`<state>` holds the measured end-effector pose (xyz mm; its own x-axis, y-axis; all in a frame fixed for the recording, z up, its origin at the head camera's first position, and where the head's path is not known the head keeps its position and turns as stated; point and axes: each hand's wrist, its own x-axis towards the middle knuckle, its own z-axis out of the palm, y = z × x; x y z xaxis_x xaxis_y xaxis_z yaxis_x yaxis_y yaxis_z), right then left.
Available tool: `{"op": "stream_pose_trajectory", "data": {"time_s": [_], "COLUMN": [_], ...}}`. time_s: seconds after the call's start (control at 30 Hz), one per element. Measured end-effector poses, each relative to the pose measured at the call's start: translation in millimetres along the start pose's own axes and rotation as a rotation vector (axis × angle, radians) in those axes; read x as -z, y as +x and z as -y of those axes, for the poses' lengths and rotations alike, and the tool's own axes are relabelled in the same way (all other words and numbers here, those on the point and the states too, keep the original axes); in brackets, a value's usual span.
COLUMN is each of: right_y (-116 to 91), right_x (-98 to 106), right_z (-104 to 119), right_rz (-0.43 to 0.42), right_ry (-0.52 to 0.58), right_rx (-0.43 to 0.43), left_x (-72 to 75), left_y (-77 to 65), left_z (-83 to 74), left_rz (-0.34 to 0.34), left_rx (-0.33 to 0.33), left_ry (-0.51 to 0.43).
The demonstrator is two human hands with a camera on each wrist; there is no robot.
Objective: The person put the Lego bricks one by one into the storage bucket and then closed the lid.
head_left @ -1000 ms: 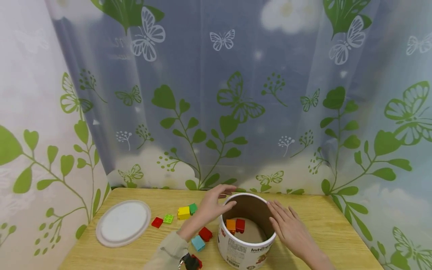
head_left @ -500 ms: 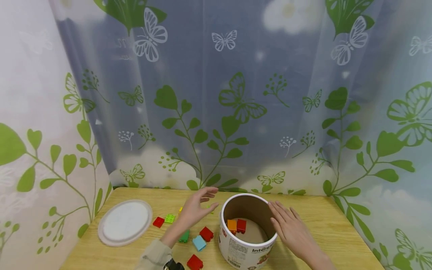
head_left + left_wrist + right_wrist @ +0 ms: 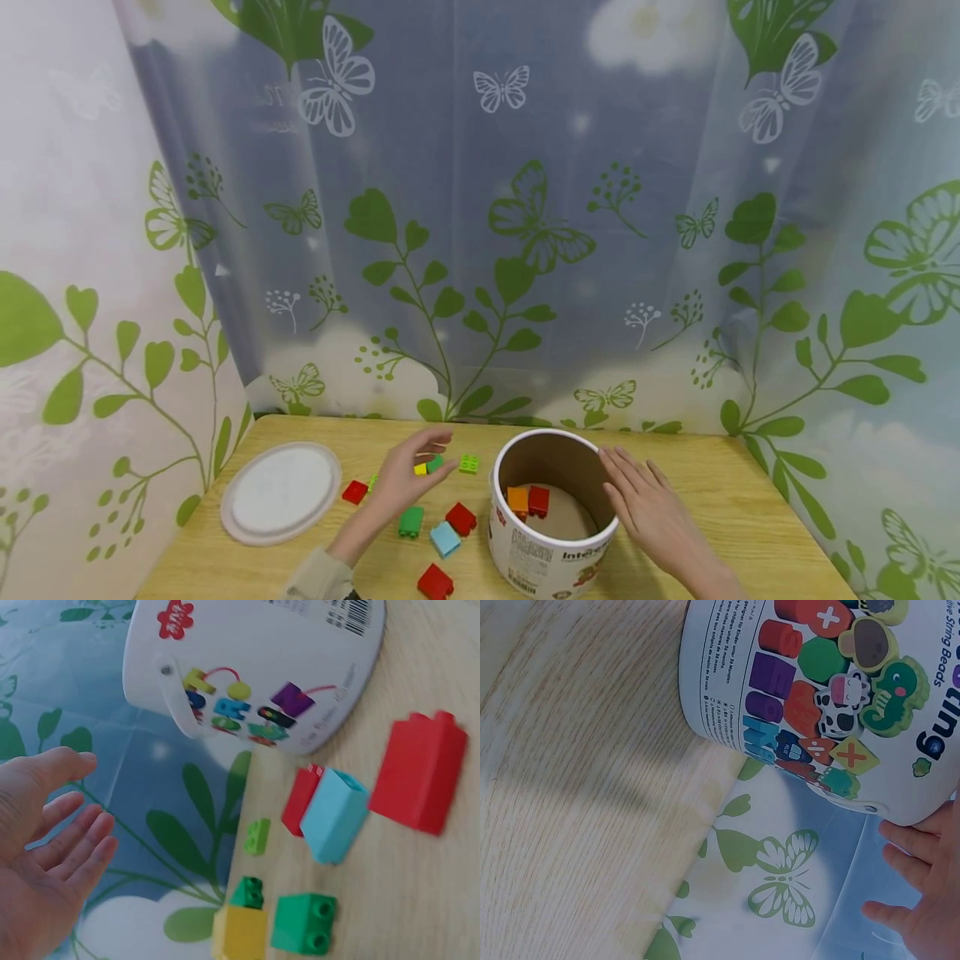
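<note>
A white printed bucket (image 3: pixel 551 554) stands without a lid at the table's front, with an orange block (image 3: pixel 517 501) and a red block (image 3: pixel 538 501) inside. My right hand (image 3: pixel 648 504) rests on its right rim, fingers straight. Left of the bucket, my left hand (image 3: pixel 408 471) hovers over the table with relaxed fingers and nothing in them. Below and around it lie a green block (image 3: pixel 410 522), a light blue block (image 3: pixel 446 540), a red block (image 3: pixel 461 519) and a larger red block (image 3: pixel 436 582). A yellow block (image 3: pixel 240 930) is partly hidden behind the left hand in the head view.
A round white lid (image 3: pixel 281 492) lies at the table's left. Near it is a flat red block (image 3: pixel 355 492). A lime green block (image 3: pixel 468 464) lies behind the bucket's left side. A patterned curtain (image 3: pixel 480 250) hangs along the table's back edge.
My left hand has moved left from above the bucket's rim to over the blocks, uncovering the green and lime blocks. My right hand stays at the rim.
</note>
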<state>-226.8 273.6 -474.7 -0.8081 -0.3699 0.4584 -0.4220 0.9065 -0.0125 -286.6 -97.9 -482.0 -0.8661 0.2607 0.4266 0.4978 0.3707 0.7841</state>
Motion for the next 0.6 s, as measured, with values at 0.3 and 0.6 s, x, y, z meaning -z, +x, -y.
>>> {"op": "stream_pose_trajectory", "data": {"time_s": [0.3,0.6], "right_y": [0,-1], "right_x": [0,-1], "right_z": [0,-1], "right_rz": [-0.010,-0.001], "right_ry": [-0.011,-0.013], "right_rx": [0.003,0.001], "left_x": [6.8,10.0], "left_y": [-18.2,-39.1], "left_z": [25.8,50.2], "left_rz": [0.032,0.114], "left_rx": [0.123,0.141], "left_ry": [-0.023,0.049]}}
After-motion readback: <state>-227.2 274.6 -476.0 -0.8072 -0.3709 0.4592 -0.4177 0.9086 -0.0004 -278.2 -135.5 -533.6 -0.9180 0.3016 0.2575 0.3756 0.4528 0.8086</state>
